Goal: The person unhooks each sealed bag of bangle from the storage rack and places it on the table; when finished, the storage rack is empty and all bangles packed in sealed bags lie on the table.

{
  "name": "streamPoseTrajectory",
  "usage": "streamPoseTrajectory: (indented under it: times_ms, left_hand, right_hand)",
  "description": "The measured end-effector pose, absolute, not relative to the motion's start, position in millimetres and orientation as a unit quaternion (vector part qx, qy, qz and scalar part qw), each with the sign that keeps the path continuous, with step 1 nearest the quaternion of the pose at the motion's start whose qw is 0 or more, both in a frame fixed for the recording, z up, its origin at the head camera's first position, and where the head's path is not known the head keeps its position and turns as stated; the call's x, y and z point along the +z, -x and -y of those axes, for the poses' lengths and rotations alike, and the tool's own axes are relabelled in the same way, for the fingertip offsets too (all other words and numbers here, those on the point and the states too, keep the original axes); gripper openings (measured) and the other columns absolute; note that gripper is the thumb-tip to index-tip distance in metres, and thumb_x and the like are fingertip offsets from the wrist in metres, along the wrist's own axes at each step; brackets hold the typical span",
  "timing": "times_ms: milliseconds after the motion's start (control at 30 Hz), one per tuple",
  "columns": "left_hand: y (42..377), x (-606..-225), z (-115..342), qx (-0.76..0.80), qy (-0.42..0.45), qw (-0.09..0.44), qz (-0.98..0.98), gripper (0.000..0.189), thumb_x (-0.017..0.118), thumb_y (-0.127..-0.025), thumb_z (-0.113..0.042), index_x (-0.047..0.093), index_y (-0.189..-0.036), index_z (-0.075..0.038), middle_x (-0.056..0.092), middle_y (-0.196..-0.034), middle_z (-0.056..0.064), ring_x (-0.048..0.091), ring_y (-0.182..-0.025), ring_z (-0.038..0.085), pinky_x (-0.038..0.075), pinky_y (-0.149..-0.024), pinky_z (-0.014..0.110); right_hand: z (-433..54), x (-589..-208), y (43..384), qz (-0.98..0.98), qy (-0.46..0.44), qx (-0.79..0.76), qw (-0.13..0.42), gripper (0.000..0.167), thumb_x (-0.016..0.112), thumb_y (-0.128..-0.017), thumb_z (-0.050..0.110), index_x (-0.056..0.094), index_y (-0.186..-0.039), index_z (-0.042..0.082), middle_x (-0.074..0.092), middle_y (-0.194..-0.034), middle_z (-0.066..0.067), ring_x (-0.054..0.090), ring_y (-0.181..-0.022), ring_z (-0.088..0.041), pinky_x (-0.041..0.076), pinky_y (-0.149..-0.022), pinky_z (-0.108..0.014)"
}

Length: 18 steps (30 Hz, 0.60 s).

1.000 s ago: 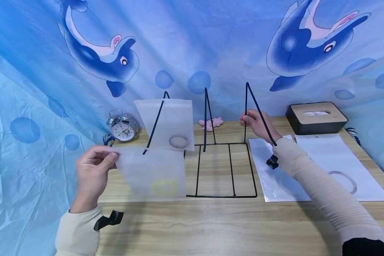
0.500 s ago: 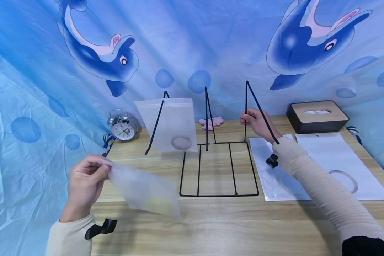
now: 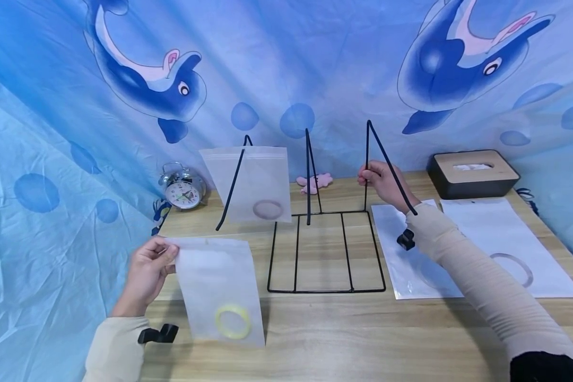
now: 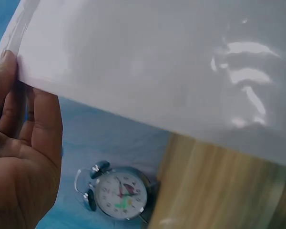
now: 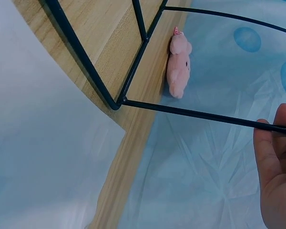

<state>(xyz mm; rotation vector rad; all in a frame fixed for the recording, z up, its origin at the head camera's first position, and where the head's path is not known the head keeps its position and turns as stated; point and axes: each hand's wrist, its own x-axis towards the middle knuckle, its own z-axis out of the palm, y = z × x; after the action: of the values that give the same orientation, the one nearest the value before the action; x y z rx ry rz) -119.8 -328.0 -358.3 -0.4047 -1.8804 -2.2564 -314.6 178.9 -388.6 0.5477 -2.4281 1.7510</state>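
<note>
Low at the left in the head view, my left hand (image 3: 145, 276) pinches the upper left corner of a frosted zip-lock bag (image 3: 205, 292). A yellow ring (image 3: 218, 322) shows near its bottom. The bag hangs facing me, and in the left wrist view the bag (image 4: 143, 62) spreads away from thumb and fingers. My right hand (image 3: 388, 184) grips the right upright of a black wire rack (image 3: 327, 291), also seen in the right wrist view, where the hand (image 5: 281, 176) holds the bar (image 5: 195, 114). A second frosted bag (image 3: 267, 178) with a dull purplish ring stands at the rack's left divider.
Two larger white bags (image 3: 487, 228) lie flat at the right under a tissue box (image 3: 472, 175). Behind the rack lies a pink plush toy (image 3: 315, 183). An alarm clock (image 3: 183, 192) stands at the back left. A blue dolphin-print curtain (image 3: 286, 63) surrounds the wooden table (image 3: 324, 339).
The left hand has drawn the yellow-ring bag away from the rack, down toward the front, and it has swung to hang facing me. The right hand keeps its hold on the rack.
</note>
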Motion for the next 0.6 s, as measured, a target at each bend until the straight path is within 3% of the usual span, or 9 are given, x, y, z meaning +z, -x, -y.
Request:
streamPoseTrajectory:
  times_ms: [233, 600]
  left_hand:
    - [125.0, -373.2, 343.7, -0.704, 0.034, 0.053, 0.707, 0.020, 0.057, -0.100, 0.002, 0.067, -0.088, -0.011, 0.064, -0.088, -0.003, 0.062, -0.077, 0.007, 0.059, -0.059, 0.025]
    - [134.0, -387.8, 353.3, -0.601, -0.122, 0.011, 0.790, 0.011, 0.061, -0.102, -0.019, 0.065, -0.092, -0.017, 0.058, -0.090, -0.009, 0.058, -0.081, 0.005, 0.058, -0.065, 0.025]
  right_hand:
    - [-178.2, -388.9, 312.6, 0.796, -0.177, 0.577, 0.050, 0.026, 0.048, -0.106, 0.020, 0.064, -0.104, -0.001, 0.064, -0.104, -0.021, 0.064, -0.093, -0.024, 0.057, -0.088, -0.035]
    - [-177.0, -388.4, 313.3, 0.800, -0.178, 0.571, 0.052, 0.026, 0.047, -0.107, 0.018, 0.064, -0.104, -0.001, 0.065, -0.102, -0.018, 0.063, -0.096, -0.032, 0.057, -0.088, -0.034]
